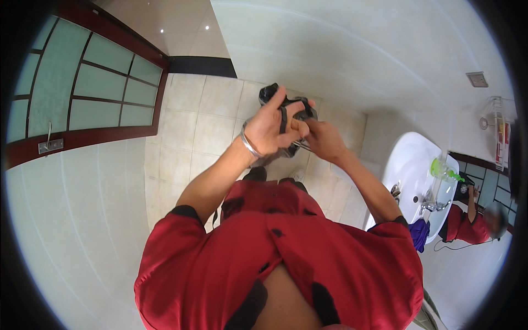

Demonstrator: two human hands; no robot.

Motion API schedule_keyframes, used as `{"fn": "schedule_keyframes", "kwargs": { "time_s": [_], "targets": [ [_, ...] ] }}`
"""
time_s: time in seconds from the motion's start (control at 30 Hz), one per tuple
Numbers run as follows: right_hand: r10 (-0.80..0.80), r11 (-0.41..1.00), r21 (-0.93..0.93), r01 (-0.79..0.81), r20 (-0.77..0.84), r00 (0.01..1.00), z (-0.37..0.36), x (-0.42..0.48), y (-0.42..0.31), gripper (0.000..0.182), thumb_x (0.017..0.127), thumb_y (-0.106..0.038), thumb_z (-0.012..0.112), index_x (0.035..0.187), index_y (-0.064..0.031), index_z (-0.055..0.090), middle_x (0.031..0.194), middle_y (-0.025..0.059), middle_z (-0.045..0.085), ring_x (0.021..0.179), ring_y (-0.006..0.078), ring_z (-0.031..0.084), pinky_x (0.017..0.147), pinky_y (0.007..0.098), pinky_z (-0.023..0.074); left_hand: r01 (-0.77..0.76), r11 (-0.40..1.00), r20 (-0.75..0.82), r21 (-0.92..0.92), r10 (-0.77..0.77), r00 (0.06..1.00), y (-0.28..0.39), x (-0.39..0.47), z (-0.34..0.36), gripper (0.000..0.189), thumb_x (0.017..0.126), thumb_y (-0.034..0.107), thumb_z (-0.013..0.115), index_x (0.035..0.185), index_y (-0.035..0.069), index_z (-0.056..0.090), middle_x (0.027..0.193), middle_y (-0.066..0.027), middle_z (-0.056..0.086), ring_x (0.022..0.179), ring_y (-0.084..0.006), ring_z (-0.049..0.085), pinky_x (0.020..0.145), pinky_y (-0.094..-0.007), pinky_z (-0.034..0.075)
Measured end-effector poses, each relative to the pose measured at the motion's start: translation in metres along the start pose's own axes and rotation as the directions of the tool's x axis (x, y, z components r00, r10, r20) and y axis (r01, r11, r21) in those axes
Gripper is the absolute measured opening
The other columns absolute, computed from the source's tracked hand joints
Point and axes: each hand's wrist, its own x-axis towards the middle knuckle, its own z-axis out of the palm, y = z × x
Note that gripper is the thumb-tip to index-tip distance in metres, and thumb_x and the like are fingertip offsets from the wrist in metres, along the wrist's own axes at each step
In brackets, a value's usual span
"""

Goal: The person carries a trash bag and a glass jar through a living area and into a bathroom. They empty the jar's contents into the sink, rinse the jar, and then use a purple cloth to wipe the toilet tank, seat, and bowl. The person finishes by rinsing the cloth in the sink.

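Observation:
A crumpled black plastic bag [268, 94] hangs before me at about waist height, mostly covered by my hands. My left hand [270, 126], with a silver bangle [250, 142] at the wrist, has a black strip of it looped around a finger. Its thumb and forefinger point away from me, and the other fingers curl in. Close against those fingers, my right hand [328, 140] pinches part of the bag. Just below the fingertips runs a thin pale edge that I cannot make out.
To the right stands a white washbasin [402, 167] with a chrome faucet [431, 204], a green-topped pump bottle [442, 170] and a purple cloth [418, 234]. A mirror [486, 181] and wire rack [499, 123] are beyond. Left is a glass-paned door [99, 93]; tiled floor [177, 128] lies below.

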Motion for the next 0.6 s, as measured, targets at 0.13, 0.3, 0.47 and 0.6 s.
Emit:
{"fn": "schedule_keyframes", "kwargs": {
  "time_s": [0.13, 0.3, 0.47, 0.6],
  "targets": [
    [0.079, 0.877, 0.477, -0.058, -0.024, 0.997, -0.016, -0.051, 0.009, 0.022, 0.093, -0.022, 0.058, 0.094, 0.0003, 0.057, 0.077, 0.0087, 0.056, 0.072, 0.0189, 0.053, 0.067, 0.0306, 0.0432, -0.027, 0.999, 0.112, -0.038, 0.031, 0.993, 0.008, -0.003, -0.013, 0.076, 0.09, 0.072, 0.029, 0.132, 0.01, 0.04, 0.077, -0.0154, 0.062, 0.039, -0.0103, 0.035, 0.035, -0.0185, 0.024],
    [0.148, 0.713, 0.702, -0.013, -0.133, 0.98, -0.008, -0.109, 0.011, 0.028, 0.096, -0.028, 0.054, 0.102, -0.0005, 0.057, 0.09, 0.0042, 0.055, 0.083, 0.0131, 0.047, 0.078, 0.0267, 0.039, -0.045, 0.999, 0.15, 0.011, 0.043, 0.988, 0.005, 0.004, -0.006, 0.08, 0.091, 0.071, 0.025, 0.139, 0.008, 0.033, 0.074, -0.0158, 0.058, 0.039, -0.0107, 0.036, 0.035, -0.0194, 0.026],
    [0.333, 0.529, 0.827, 0.189, -0.407, 0.85, -0.015, -0.166, 0.008, 0.035, 0.097, -0.033, 0.053, 0.104, 0.0013, 0.057, 0.088, 0.0045, 0.054, 0.084, 0.0126, 0.047, 0.076, 0.0266, 0.0386, -0.032, 0.999, 0.115, 0.021, 0.029, 0.993, -0.002, 0.015, 0.011, 0.085, 0.09, 0.073, 0.024, 0.147, 0.009, 0.03, 0.074, -0.0115, 0.051, 0.042, -0.0119, 0.036, 0.039, -0.0211, 0.032],
    [0.549, 0.415, 0.82, 0.394, -0.571, 0.61, -0.038, -0.225, 0.029, 0.036, 0.099, -0.033, 0.05, 0.1, 0.0023, 0.055, 0.085, 0.0042, 0.052, 0.082, 0.0127, 0.044, 0.077, 0.0279, 0.0362, -0.1, 0.984, -0.089, 0.149, 0.114, 0.99, -0.011, 0.028, 0.008, 0.079, 0.093, 0.067, 0.03, 0.143, 0.008, 0.036, 0.072, -0.0053, 0.043, 0.049, -0.0121, 0.036, 0.04, -0.0211, 0.032]
  ]
}}
